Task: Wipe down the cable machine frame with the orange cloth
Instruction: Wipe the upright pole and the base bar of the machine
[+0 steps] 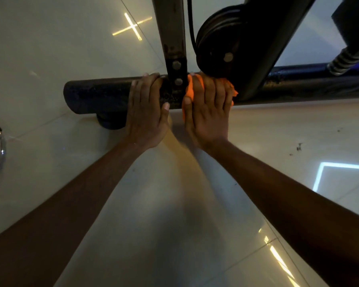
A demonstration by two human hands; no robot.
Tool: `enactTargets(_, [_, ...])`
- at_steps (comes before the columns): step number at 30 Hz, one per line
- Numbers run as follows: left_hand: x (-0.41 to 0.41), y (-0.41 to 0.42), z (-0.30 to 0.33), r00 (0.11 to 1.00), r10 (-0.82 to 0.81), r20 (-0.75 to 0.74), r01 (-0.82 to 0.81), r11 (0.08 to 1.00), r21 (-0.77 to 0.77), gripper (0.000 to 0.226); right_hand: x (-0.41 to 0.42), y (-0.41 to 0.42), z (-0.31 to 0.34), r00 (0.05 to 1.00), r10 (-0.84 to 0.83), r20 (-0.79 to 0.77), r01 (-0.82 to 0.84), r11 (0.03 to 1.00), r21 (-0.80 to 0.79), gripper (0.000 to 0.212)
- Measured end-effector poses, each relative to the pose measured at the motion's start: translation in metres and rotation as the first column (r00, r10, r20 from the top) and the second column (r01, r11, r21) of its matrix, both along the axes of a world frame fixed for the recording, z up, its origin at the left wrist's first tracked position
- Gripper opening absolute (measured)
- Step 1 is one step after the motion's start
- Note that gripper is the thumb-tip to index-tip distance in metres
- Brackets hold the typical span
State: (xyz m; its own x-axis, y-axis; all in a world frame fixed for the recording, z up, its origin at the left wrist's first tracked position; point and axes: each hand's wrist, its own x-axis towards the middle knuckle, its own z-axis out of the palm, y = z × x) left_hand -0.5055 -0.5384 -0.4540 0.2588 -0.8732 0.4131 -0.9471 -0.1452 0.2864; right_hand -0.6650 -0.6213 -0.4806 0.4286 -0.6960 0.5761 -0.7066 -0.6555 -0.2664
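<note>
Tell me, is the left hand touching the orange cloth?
Apart. The head view shows the left hand on the bare bar, with the bolted upright between it and the orange cloth.

Both hands rest on the frame's base tube: left hand bare, right hand seemingly pressing the orange cloth.
</note>
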Motion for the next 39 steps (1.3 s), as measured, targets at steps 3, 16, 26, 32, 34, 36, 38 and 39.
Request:
enactTargets(3, [0.004, -0.002, 0.001, 1.000, -0.007, 0.020, 0.006, 0.999, 0.035, 0.066, 0.020, 0.006, 0.007, 0.991, -0.110, 0.071, 0.101, 0.987, 0.124, 0.061])
enactTargets(16, [0.005, -0.005, 0.005, 0.996, 0.005, 0.092, -0.014, 0.995, 0.097, 0.071, 0.021, 0.004, 0.013, 0.995, -0.091, 0.032, 0.086, 0.989, 0.120, 0.060])
enactTargets(26, [0.011, 0.009, 0.011, 0.997, -0.066, -0.037, 0.069, 0.993, 0.097, 0.067, -0.030, 0.015, 0.029, 0.983, 0.174, -0.060, -0.163, 0.974, 0.156, 0.054])
enactTargets(32, [0.017, 0.030, 0.022, 0.984, -0.031, -0.177, 0.037, 0.999, 0.034, 0.051, -0.028, 0.037, 0.050, 0.960, 0.235, 0.152, -0.277, 0.878, 0.390, 0.043])
enactTargets(34, [0.021, 0.039, 0.026, 0.981, 0.010, -0.194, -0.009, 1.000, 0.004, 0.046, -0.015, 0.045, 0.055, 0.940, 0.231, 0.251, -0.321, 0.847, 0.424, 0.035])
enactTargets(36, [0.028, 0.047, 0.031, 0.979, 0.053, -0.197, -0.057, 0.998, -0.014, 0.043, 0.004, 0.053, 0.064, 0.909, 0.224, 0.353, -0.377, 0.802, 0.463, 0.029])
enactTargets(38, [0.039, 0.054, 0.036, 0.979, 0.084, -0.188, -0.090, 0.996, -0.022, 0.041, 0.024, 0.057, 0.078, 0.874, 0.249, 0.417, -0.443, 0.762, 0.473, 0.028])
enactTargets(39, [0.044, 0.056, 0.039, 0.977, 0.099, -0.188, -0.104, 0.994, -0.018, 0.040, 0.034, 0.057, 0.087, 0.860, 0.270, 0.433, -0.471, 0.746, 0.471, 0.029])
